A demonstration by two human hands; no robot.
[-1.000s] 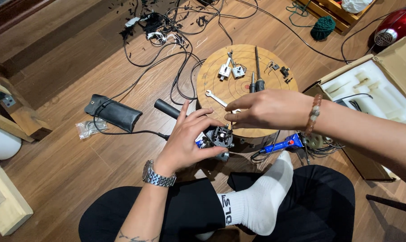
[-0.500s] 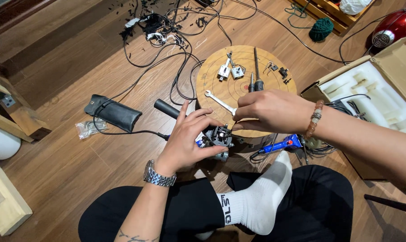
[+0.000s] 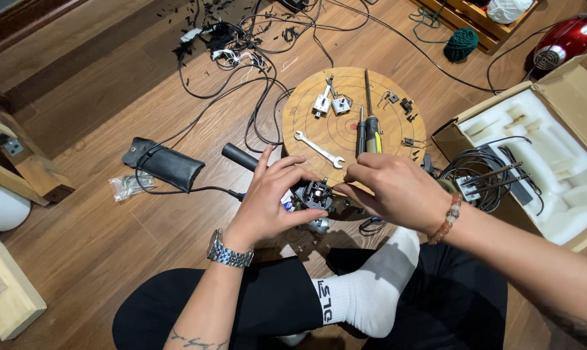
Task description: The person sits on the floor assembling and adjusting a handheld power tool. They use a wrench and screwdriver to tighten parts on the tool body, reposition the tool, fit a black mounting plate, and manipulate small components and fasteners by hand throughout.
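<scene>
A small dark grey motor-like assembly (image 3: 314,194) sits at the near edge of a round wooden board (image 3: 397,133). My left hand (image 3: 271,201) cups it from the left, fingers wrapped around its body. From the right, my right hand (image 3: 391,188) reaches its fingertips to the top of the assembly; whether they pinch a small part is hidden. Just beyond the right hand, two screwdrivers (image 3: 370,129) and a silver wrench (image 3: 318,149) lie on the board.
Small metal brackets (image 3: 329,102) and clips lie on the board. A black pouch (image 3: 164,163), a black handle (image 3: 241,157) and tangled cables (image 3: 241,45) are to the left. An open cardboard box with white foam (image 3: 540,149) and a cable coil stand right. My white-socked foot (image 3: 371,291) is below.
My right hand has dropped from above the wrench down to the assembly, uncovering the screwdrivers. The left hand has stayed on the assembly.
</scene>
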